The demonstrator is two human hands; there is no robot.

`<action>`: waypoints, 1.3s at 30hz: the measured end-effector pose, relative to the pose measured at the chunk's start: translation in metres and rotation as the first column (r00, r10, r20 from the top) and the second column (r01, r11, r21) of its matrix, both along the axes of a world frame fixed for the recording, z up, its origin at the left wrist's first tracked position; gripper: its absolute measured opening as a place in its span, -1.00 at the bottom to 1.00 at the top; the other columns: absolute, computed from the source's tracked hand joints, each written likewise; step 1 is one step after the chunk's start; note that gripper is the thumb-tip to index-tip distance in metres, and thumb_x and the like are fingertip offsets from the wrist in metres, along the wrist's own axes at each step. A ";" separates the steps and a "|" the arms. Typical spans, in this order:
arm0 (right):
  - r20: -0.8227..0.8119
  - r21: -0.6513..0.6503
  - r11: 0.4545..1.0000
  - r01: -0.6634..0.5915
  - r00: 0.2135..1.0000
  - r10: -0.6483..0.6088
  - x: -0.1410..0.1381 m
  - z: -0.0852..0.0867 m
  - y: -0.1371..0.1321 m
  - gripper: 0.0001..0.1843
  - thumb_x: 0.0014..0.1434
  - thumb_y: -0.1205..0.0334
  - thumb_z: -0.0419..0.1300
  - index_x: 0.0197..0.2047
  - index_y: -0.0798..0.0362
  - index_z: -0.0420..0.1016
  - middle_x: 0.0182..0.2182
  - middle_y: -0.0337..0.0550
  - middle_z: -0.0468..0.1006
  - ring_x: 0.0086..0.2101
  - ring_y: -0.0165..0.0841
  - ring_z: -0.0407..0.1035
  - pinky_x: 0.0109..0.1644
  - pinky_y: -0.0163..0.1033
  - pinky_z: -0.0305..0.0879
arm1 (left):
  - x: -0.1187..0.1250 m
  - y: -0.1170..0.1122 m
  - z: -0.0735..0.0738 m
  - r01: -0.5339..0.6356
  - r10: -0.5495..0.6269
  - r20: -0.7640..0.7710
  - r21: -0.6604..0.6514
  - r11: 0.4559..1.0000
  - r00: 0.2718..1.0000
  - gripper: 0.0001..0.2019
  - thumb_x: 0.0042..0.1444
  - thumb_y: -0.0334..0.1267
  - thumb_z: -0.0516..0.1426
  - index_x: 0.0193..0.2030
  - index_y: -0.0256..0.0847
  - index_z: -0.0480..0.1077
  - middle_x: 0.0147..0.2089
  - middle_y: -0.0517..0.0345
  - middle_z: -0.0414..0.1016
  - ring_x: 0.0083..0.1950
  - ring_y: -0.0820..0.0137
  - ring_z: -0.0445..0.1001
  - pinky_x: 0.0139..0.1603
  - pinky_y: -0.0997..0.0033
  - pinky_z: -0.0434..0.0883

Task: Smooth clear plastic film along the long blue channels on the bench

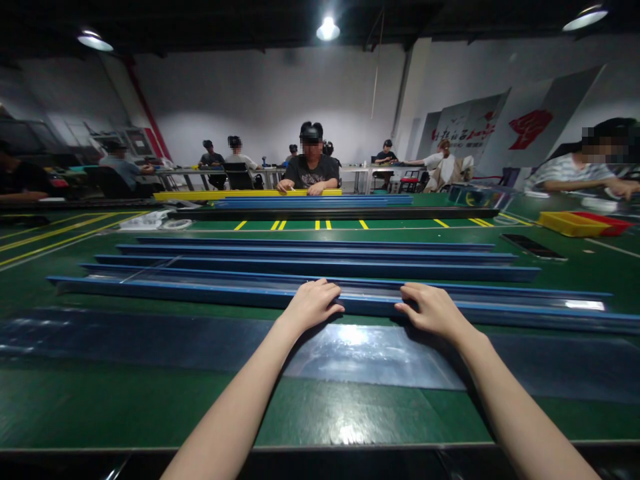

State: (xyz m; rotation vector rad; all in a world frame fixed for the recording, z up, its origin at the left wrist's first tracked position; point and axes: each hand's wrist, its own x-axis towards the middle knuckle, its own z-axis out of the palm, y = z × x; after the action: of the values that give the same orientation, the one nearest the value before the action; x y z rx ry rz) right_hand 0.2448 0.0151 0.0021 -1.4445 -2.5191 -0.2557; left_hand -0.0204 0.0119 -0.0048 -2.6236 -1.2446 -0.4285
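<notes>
A long blue U-shaped channel profile (pixel 371 305) lies crosswise on the green table, nearest to me in a group of several. My left hand (pixel 315 303) curls over its near wall, thumb on the front face and fingertips inside. Farther right, my right hand (pixel 431 308) grips the same wall in a similar way; both hands are closed on it. Between my forearms and under them, a long shiny translucent strip (pixel 360 353) lies flat along the table.
More blue profiles (pixel 320 259) lie parallel beyond. Behind them are a black bar (pixel 330 213) and a yellow bar (pixel 215 195), which a person opposite touches. A dark phone (pixel 534 247) and a yellow tray (pixel 570 223) are at the right. Other people sit around.
</notes>
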 end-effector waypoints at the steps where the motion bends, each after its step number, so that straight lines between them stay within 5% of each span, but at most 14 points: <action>1: 0.002 0.000 1.000 -0.002 1.000 0.002 0.000 0.000 0.000 -0.75 0.12 0.10 -0.06 -0.45 0.05 0.30 -0.41 -0.13 0.44 -0.35 -0.33 0.32 -0.36 -0.32 0.02 | 0.000 0.000 0.000 -0.003 0.003 0.002 -0.003 1.000 1.000 -0.76 0.09 -0.06 0.03 -0.23 -0.18 0.31 -0.26 0.16 0.43 -0.18 0.37 0.34 -0.23 0.44 0.25; 30: -0.001 -0.018 1.000 0.006 1.000 -0.006 -0.002 0.001 -0.001 -0.75 0.12 0.09 -0.07 -0.43 0.04 0.29 -0.39 -0.12 0.44 -0.34 -0.31 0.32 -0.32 -0.31 0.07 | 0.000 0.001 0.000 -0.077 0.076 -0.029 -0.054 0.996 0.997 -0.72 0.11 -0.01 -0.02 -0.24 -0.15 0.31 -0.33 0.14 0.42 -0.25 0.37 0.39 -0.30 0.47 0.26; 39: -0.022 -0.031 0.999 -0.006 1.000 0.005 -0.002 0.003 -0.002 -0.74 0.11 0.08 -0.06 -0.43 0.05 0.30 -0.39 -0.11 0.44 -0.35 -0.31 0.31 -0.32 -0.30 0.08 | 0.000 0.001 -0.002 -0.123 0.132 0.077 -0.114 0.986 0.988 -0.72 0.03 -0.02 0.07 -0.23 -0.17 0.22 -0.24 0.15 0.45 -0.21 0.36 0.42 -0.29 0.48 0.27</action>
State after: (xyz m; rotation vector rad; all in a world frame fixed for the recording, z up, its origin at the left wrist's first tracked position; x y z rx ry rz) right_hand 0.2430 0.0132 0.0054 -1.4438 -2.5201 -0.1990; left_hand -0.0205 0.0126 -0.0071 -2.6185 -1.4934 -0.4662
